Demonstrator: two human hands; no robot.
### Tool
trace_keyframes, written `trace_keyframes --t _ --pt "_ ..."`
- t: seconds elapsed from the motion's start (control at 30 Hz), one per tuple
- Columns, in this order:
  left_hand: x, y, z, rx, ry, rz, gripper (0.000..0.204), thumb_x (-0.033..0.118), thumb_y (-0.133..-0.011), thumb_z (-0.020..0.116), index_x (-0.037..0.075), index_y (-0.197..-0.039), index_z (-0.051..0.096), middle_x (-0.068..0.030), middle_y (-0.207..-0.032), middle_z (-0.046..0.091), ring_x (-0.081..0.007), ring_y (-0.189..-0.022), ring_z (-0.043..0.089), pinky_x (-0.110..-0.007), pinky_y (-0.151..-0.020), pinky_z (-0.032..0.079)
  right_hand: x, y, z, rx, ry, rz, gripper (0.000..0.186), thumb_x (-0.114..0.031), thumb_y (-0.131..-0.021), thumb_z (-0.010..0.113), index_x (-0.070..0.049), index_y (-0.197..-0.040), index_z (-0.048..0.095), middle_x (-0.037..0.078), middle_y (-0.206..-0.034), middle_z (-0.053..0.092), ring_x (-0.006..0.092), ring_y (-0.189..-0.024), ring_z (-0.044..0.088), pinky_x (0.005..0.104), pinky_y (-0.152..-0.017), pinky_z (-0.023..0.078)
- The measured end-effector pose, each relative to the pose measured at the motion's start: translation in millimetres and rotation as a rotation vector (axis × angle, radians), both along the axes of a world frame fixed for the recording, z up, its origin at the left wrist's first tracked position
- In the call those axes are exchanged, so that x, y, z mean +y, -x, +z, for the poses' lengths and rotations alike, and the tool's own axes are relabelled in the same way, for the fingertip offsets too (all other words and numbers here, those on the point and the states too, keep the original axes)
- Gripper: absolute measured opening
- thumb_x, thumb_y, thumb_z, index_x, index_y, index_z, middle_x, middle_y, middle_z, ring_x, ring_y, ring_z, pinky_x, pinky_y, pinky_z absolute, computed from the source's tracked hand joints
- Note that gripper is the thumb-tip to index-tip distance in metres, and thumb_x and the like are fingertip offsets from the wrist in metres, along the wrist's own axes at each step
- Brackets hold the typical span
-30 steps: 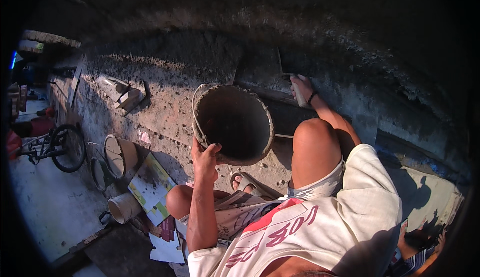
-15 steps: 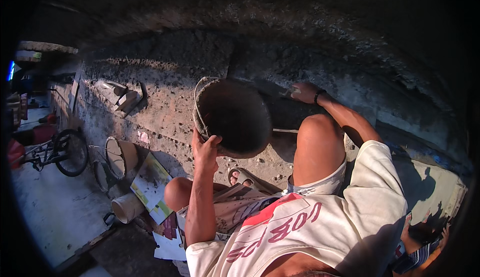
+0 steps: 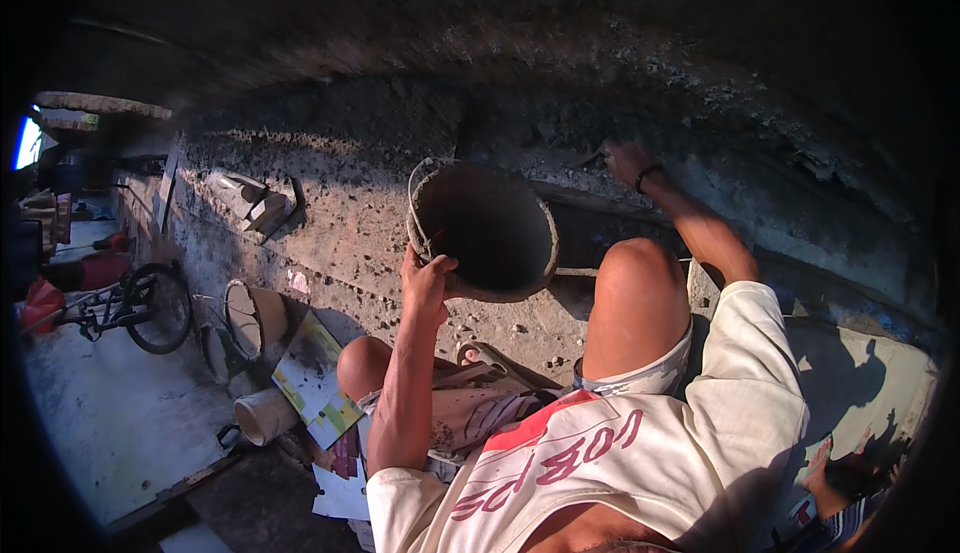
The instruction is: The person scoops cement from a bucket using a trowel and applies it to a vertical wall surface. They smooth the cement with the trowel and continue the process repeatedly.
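My left hand is closed on the near-left rim of a dark, mortar-crusted bucket, which tilts with its mouth toward me and its wire handle at the left. My right hand reaches to the shadowed, rough wet-looking surface beyond the bucket, closed on a trowel that is blurred and mostly hidden. My bent knee is just below that arm, and my sandalled foot rests on the gritty ground below the bucket.
Left lie a metal tool, more buckets, a printed board and a bicycle. A dark overhang spans the top. Another person's arm shows at lower right, near a pale slab.
My right arm has reached upward and farther along the shadowed surface, with the hand now blurred. The bucket, in my left hand, has shifted slightly right and up.
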State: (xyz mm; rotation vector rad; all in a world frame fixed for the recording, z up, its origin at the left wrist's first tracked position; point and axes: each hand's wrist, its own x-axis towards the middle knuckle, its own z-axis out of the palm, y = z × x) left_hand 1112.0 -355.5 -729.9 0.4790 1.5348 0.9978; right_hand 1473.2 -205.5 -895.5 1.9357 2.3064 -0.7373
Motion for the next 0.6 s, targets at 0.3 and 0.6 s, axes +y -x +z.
trace_keyframes --t 0.3,0.6 --pt "26 -16 -17 -0.123 0.055 -0.013 0.047 -0.007 -0.077 0.051 0.003 -0.121 0.041 -0.0182 -0.112 0.053 -0.0365 -0.095 0.062 -0.054 -0.069 0.060 27 -3 18 -0.071 -0.118 0.066 0.034 -0.025 -0.086 0.059 -0.011 -0.117 0.052 0.020 -0.099 0.063 0.0389 -0.097 0.061 0.0503 -0.080 0.049" --pt "37 -49 -43 -0.165 0.085 -0.046 0.055 -0.006 -0.076 0.051 0.008 -0.128 0.041 -0.0168 -0.113 0.052 -0.0371 -0.097 0.061 -0.054 -0.069 0.060 27 -1 37 -0.087 -0.139 0.033 0.029 -0.023 -0.087 0.055 -0.009 -0.112 0.057 0.021 -0.098 0.064 0.0386 -0.096 0.062 0.0477 -0.081 0.050"
